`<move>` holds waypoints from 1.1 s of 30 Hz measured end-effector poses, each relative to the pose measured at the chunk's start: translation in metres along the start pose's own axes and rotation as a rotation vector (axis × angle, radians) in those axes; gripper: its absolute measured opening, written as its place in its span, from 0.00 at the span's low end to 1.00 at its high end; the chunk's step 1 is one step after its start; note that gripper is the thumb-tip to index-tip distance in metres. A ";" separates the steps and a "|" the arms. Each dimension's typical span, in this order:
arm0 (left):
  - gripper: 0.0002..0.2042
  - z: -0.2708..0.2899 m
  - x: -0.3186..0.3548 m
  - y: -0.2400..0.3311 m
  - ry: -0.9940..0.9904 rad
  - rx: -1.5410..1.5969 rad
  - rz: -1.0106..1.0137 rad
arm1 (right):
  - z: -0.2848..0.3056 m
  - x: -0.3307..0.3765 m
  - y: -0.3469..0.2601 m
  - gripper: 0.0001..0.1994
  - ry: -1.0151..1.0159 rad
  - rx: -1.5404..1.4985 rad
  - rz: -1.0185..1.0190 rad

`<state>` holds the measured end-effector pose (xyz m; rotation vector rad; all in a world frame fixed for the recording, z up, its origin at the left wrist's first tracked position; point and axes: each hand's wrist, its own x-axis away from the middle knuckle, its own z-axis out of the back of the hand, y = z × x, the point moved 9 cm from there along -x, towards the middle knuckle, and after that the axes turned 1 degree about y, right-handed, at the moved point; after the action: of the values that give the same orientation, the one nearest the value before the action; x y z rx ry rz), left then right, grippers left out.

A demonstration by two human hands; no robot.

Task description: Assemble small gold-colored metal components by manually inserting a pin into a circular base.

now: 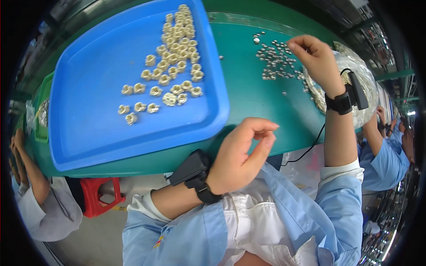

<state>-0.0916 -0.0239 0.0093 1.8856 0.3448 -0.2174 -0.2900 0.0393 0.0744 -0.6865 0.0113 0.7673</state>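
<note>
Two hands pinching, right (317, 57) over silver nuts (275, 60), left (242, 153) beside blue tray (88, 133)

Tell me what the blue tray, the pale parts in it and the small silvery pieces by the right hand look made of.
Blue tray: likely moulded plastic, with an even colour and soft sheen. Pale parts: possibly brass or plated metal, yellowish with a dull shine. Small silvery pieces near the right hand: probably steel, with bright glints.

Bright even overhead light, soft shadows, heavy fisheye bending, black corners
</note>
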 end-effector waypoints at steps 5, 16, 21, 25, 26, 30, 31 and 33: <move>0.09 0.009 0.003 0.001 0.037 -0.077 0.017 | 0.001 0.034 0.033 0.08 -0.061 0.280 -0.058; 0.09 0.010 0.005 0.002 0.084 -0.055 0.005 | 0.063 0.081 0.119 0.12 0.112 0.320 -0.408; 0.09 0.009 0.003 0.004 0.083 -0.074 0.002 | 0.059 0.072 0.119 0.13 0.261 0.342 -0.173; 0.08 0.008 0.002 0.002 0.090 -0.092 0.000 | 0.051 0.051 0.115 0.14 0.223 0.465 -0.064; 0.08 0.008 0.001 0.001 0.094 -0.093 -0.001 | 0.052 0.051 0.120 0.14 0.201 0.471 -0.115; 0.09 0.004 0.000 -0.001 0.078 -0.106 0.012 | 0.059 0.057 0.114 0.12 0.214 0.416 -0.213; 0.09 0.004 0.001 -0.001 0.083 -0.111 0.014 | 0.063 0.065 0.108 0.12 0.275 0.355 -0.219; 0.09 0.002 -0.001 -0.004 0.060 -0.120 0.049 | 0.068 0.078 0.091 0.11 0.333 0.289 -0.228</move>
<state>-0.0933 -0.0245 0.0058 1.7823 0.3446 -0.1055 -0.3068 0.1746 0.0563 -0.5221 0.3359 0.4144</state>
